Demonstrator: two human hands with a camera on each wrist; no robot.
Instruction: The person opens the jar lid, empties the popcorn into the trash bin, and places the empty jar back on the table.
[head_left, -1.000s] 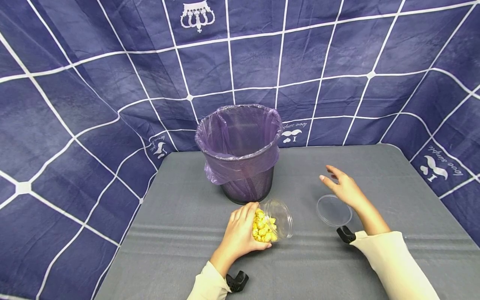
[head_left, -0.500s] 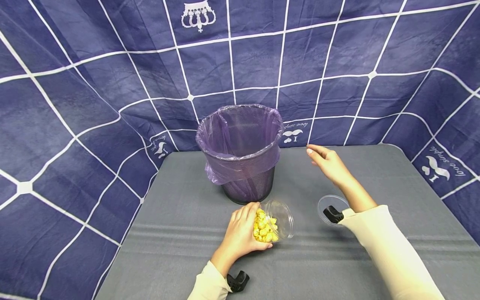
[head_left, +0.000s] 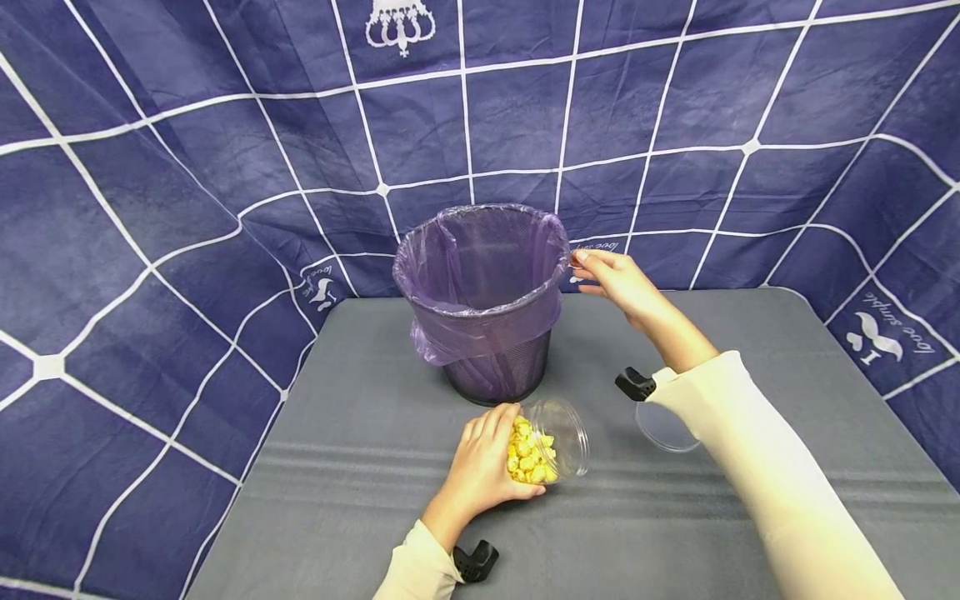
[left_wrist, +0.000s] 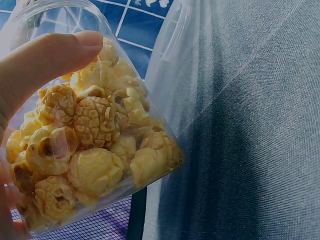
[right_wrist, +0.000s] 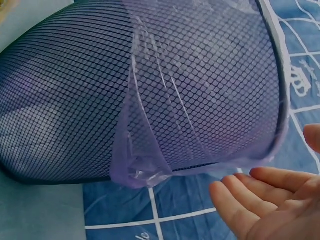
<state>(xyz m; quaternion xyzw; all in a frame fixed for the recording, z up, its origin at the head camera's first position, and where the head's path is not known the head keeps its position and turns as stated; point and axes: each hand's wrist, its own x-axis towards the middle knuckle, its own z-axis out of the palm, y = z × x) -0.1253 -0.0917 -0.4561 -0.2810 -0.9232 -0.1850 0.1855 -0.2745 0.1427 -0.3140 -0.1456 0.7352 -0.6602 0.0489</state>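
Note:
My left hand (head_left: 480,462) grips a clear plastic jar (head_left: 564,437) from its left side. The jar leans over with its uncovered mouth to the right, and yellow popcorn (left_wrist: 95,165) lies in its lower part. Its thumb crosses the jar wall in the left wrist view. Beside the right rim of a mesh waste bin (head_left: 502,379) is my right hand (head_left: 618,287), with fingers extended and nothing held. A purple bin liner (right_wrist: 210,90) is folded over the rim. Whether the fingertips (right_wrist: 225,192) touch the liner I cannot tell.
A clear round lid (head_left: 667,429) lies flat on the grey cloth-covered table (head_left: 360,450), partly hidden by the right sleeve (head_left: 720,408). Blue gridded cloth (head_left: 510,117) hangs behind the bin and along both sides.
My right hand has moved away from above the lid, forward and left to the bin's rim. My left hand has kept the popcorn jar in the same place and tilt.

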